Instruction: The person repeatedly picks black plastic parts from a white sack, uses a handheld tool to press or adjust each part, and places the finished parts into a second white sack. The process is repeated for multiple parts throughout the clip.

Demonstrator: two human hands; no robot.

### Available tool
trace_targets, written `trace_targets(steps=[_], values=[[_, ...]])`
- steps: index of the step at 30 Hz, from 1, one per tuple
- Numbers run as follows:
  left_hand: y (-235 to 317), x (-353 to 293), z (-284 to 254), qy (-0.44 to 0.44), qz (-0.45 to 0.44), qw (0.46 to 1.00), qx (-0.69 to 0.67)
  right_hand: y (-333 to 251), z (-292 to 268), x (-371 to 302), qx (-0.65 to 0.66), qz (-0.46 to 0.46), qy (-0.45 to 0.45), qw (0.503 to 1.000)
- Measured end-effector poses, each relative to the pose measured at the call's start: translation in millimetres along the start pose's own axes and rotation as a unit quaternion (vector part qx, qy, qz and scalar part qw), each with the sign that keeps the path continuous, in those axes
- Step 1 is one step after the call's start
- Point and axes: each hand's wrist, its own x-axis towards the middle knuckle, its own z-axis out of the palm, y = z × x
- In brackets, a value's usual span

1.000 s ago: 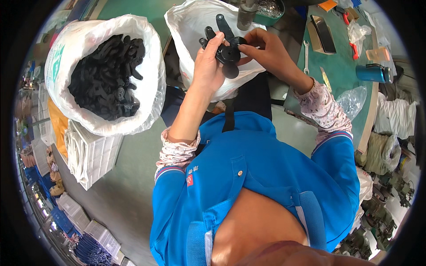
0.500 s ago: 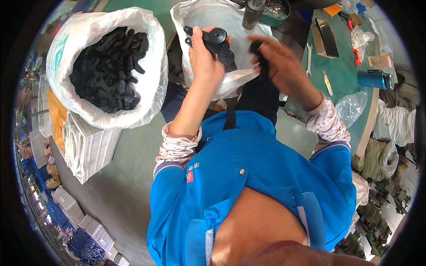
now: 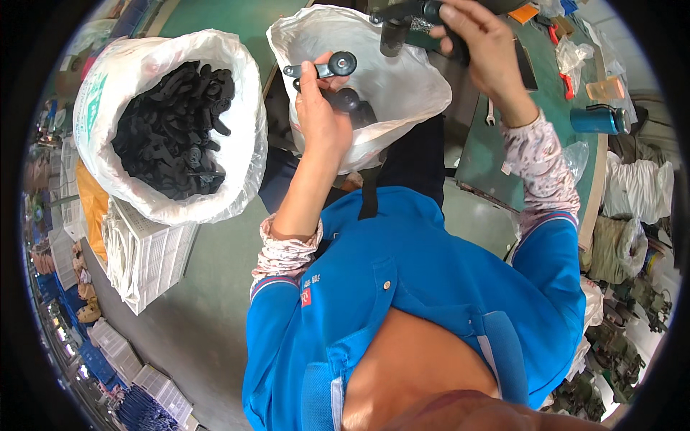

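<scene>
My left hand point(image 3: 323, 122) is closed around several black lever-shaped parts with round ends, above the front of an open white plastic bag point(image 3: 402, 100). One black lever-shaped part point(image 3: 320, 70) lies across its fingertips, its round end to the right. Lower parts are partly hidden by the fingers and the bag's shade. My right hand point(image 3: 492, 54) is raised at the far right of that bag, fingers curled round a black piece point(image 3: 457, 44) that looks like another such part; the palm hides much of it. Just left of its fingers stands a dark upright cylinder point(image 3: 393, 37).
At left, a white bag point(image 3: 248, 144) brims with black parts point(image 3: 172, 129), above a white plastic crate point(image 3: 165, 258). The green table point(image 3: 496, 165) at right bears a wrench point(image 3: 491, 113), a blue flask point(image 3: 599, 120), clear plastic bags and red-handled tools.
My right hand has moved up and away, from over the bag to beside the dark cylinder. My left hand stays closed on its parts, shifted slightly left. The view has shifted a little.
</scene>
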Motion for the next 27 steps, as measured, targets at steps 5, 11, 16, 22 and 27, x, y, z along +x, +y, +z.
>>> trace_targets(steps=[5, 11, 16, 22, 27], values=[[-2.1, 1.1, -0.5, -0.015, -0.027, 0.999, -0.039, -38.9, 7.2, 42.1, -0.013, 0.041, -0.029, 0.999], [2.6, 2.5, 2.3, 0.003, -0.013, 0.998, -0.058, -31.4, 9.8, 58.0, -0.046, 0.121, -0.056, 0.99], [2.2, 2.1, 3.0, -0.021, 0.004, 0.997, -0.068, 12.0, 0.1, -1.8, 0.007, 0.084, -0.077, 0.993], [-9.9, -9.1, 15.3, -0.069, -0.017, 0.996, -0.056, 84.9, 55.4, -77.8, 0.103, 0.219, -0.086, 0.966], [-4.8, -8.7, 10.5, -0.042, -0.108, 0.991, -0.074, 68.2, 47.8, -57.5, 0.26, 0.042, 0.038, 0.964]])
